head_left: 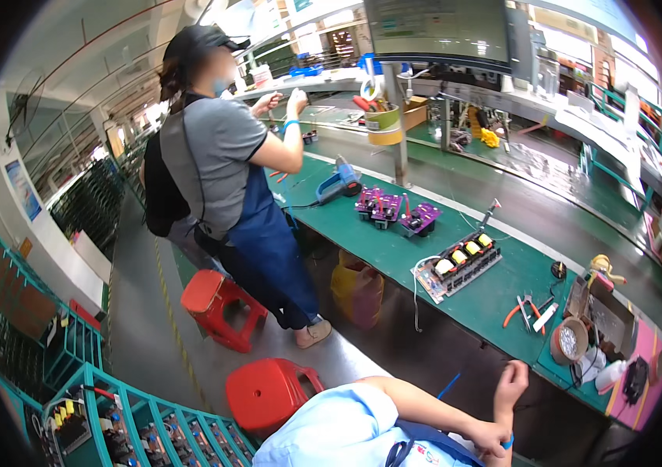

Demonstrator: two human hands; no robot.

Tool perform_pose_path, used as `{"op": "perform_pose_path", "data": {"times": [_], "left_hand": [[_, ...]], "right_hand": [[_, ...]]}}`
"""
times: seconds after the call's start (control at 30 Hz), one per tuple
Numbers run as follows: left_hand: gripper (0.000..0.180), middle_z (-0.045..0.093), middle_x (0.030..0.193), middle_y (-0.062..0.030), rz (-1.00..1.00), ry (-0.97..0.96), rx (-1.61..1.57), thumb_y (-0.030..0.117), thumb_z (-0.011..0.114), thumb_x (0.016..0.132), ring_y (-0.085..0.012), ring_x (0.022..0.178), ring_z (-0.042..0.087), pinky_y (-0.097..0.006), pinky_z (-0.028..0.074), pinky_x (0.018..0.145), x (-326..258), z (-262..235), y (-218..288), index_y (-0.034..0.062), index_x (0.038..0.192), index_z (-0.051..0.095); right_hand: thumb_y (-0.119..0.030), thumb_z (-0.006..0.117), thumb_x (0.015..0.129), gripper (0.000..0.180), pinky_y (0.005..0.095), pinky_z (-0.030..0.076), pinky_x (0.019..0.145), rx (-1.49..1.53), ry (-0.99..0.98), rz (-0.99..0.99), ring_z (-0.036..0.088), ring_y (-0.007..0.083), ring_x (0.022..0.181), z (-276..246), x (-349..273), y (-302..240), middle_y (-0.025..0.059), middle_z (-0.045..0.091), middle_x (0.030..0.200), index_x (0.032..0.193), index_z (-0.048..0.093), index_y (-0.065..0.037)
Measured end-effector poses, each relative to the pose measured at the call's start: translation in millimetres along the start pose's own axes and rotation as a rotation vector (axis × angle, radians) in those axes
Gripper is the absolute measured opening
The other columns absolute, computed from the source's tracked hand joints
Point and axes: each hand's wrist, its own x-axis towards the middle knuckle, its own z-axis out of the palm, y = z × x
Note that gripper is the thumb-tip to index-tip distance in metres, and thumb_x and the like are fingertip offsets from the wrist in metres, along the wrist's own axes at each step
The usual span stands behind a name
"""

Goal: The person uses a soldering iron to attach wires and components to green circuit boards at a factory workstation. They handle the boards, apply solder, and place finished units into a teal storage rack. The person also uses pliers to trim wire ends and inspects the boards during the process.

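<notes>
- From my end of the link, the left hand (491, 438) lies across the right wrist, right up against a blue wristband (508, 444). At this size I cannot tell whether its fingers pinch the band or just rest on the wrist.
- The right hand (510, 385) stands raised above the left, fingers half curled and apart from every tool; I see nothing in it.
- The relation I judge to matter: the wristband sits at the left hand's fingers, on their right side. The band loops crosswise around the right forearm, whose long axis runs nearly upright in my view, while the left forearm comes in from the left to cross it.
- For that band the left hand is the nearer one, touching or all but touching; the right hand is on the banded arm itself.
- Left of the right hand I pick out a short blue cord (449, 386).
- Beyond the right hand, on the green tabletop (399, 253), lie orange-handled pliers (514, 313), near but not touched.
- Farther out, to the right hand's left, a circuit board with yellow-wrapped transformers (467, 268) lies with its long axis slanting away to the right.
- To the right hand's right stand a round bowl of silvery bits (556, 349) and a white bottle (609, 378).
</notes>
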Motion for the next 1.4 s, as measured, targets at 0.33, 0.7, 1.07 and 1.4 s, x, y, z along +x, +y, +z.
{"op": "perform_pose_path", "data": {"times": [0.33, 0.7, 1.07, 1.4], "left_hand": [[0.052, 0.054, 0.066, -0.0054, 0.094, -0.093, -0.124, 0.014, 0.058, 0.072, -0.0078, 0.053, 0.048, -0.021, 0.037, 0.045, -107, -106, -3, 0.0009, 0.114, 0.031], [0.031, 0.059, 0.072, -0.0078, -0.264, 0.654, 0.521, 0.026, 0.059, 0.074, -0.0181, 0.067, 0.057, -0.03, 0.046, 0.062, -326, -290, -27, 0.0075, 0.099, 0.056], [0.029, 0.052, 0.089, -0.0099, 0.303, 0.82, 1.428, 0.005, 0.059, 0.062, -0.0264, 0.084, 0.05, -0.036, 0.04, 0.075, -251, -456, 21, 0.0045, 0.091, 0.053], [0.031, 0.055, 0.094, -0.0125, -0.043, 0.506, 1.065, 0.015, 0.059, 0.072, -0.0264, 0.089, 0.053, -0.036, 0.042, 0.077, -322, -427, 54, 0.0056, 0.1, 0.052]], "right_hand": [[-0.012, 0.054, 0.078, 0.009, 0.0207, 0.037, 0.051, 1.274, -0.078, 0.744, 0.044, 0.0086, 0.055, 95, 102, -2, -0.0004, 0.046, 0.063, 0.083, 0.048, -0.006], [-0.011, 0.052, 0.08, 0.011, 0.0228, 0.041, 0.056, 1.04, 0.118, 0.85, 0.048, 0.0089, 0.059, 139, 175, 7, 0.002, 0.051, 0.069, 0.088, 0.052, -0.005], [-0.009, 0.061, 0.063, 0.022, 0.0355, 0.039, 0.076, -0.235, -0.514, 0.02, 0.048, 0.0246, 0.088, 237, 128, -23, 0.0087, 0.051, 0.088, 0.082, 0.053, -0.004], [-0.005, 0.062, 0.06, 0.03, 0.0383, 0.037, 0.08, -0.25, -0.38, 0.02, 0.046, 0.0284, 0.093, 236, 138, -17, 0.0125, 0.048, 0.097, 0.088, 0.053, -0.005]]}}
